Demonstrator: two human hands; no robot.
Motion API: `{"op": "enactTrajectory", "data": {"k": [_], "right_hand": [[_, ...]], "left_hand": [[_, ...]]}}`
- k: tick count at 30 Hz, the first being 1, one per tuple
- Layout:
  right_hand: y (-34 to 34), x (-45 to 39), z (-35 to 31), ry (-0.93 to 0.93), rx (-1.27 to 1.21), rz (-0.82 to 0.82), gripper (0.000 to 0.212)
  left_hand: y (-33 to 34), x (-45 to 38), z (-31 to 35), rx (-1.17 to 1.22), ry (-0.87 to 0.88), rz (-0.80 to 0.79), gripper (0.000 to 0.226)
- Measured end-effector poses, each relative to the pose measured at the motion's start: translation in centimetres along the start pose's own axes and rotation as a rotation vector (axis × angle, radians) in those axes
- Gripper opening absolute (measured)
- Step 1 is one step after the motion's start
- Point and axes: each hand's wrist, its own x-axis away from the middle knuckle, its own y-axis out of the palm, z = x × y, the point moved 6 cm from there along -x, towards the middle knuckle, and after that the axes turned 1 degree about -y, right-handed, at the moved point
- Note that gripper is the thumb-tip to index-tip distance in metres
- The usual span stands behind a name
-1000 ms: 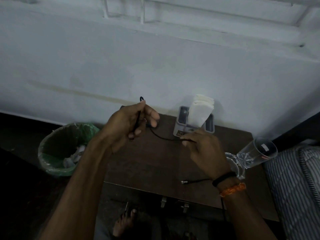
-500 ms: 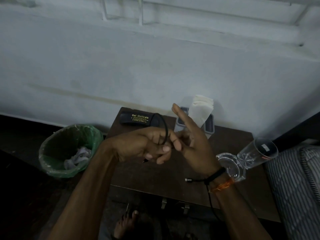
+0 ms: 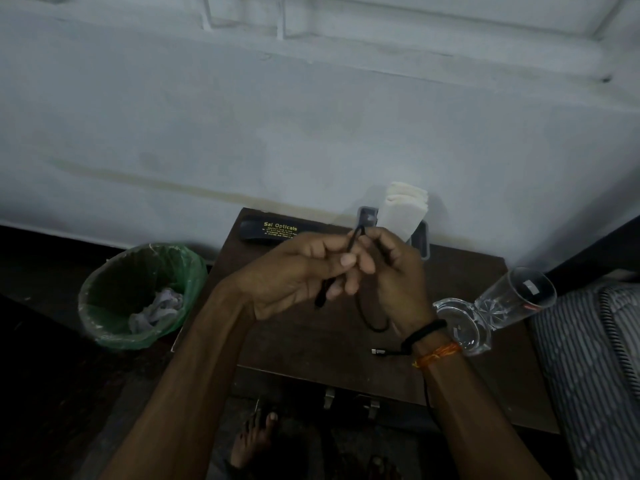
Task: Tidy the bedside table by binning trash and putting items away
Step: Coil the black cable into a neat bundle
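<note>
Over the desk (image 3: 485,271), left hand (image 3: 294,271) and right hand (image 3: 394,278) both pinch a black cable (image 3: 353,241); its middle is hidden behind the fingers.

Our two forearms reach forward and converge over the middle of the desk, hands meeting fingertip to fingertip. Our left hand (image 3: 294,271) lies palm-down and slightly curled, its thumb and forefinger pinched together in a closed grip. Our right hand (image 3: 394,278) faces it with the back turned toward us, fingers bent inward and closed against those of the left. Our right wrist carries a black band and an orange thread. Our bare toes show below the near edge.
</note>
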Motion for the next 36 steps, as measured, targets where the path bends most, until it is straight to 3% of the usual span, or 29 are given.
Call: {"op": "enactTrajectory", "data": {"k": [3,7,14,22,26,31,36], "right_hand": [[-0.4,0.0,0.9,0.063,0.034,0.014,0.020],[0.7,1.0,2.0,0.192,0.129,-0.130,0.020],[0.7,1.3,1.0,0.022,0.542,-0.226,0.031],[0.9,2.0,-0.1,-0.162,0.809,-0.334,0.019],[0.8,2.2,-1.0,-0.263,0.850,-0.323,0.013],[-1.1,1.6,-1.8,-0.336,0.869,-0.171,0.016],[-2.5,1.4,-2.0,-0.400,0.862,-0.093,0.017]], "left_hand": [[-1.1,-0.5,0.0,0.111,0.091,0.123,0.032],[-1.2,-1.2,-0.5,0.280,0.189,0.201,0.046],[-3.3,-2.0,-2.4,0.264,0.242,0.477,0.055],[-4.3,-1.9,-4.3,0.178,0.220,0.719,0.046],[-3.8,-2.3,-4.5,0.035,0.191,0.671,0.038],[-2.0,-3.1,-4.0,-0.185,0.179,0.440,0.026],[-1.0,-3.4,-4.0,-0.192,0.144,0.283,0.027]]}}
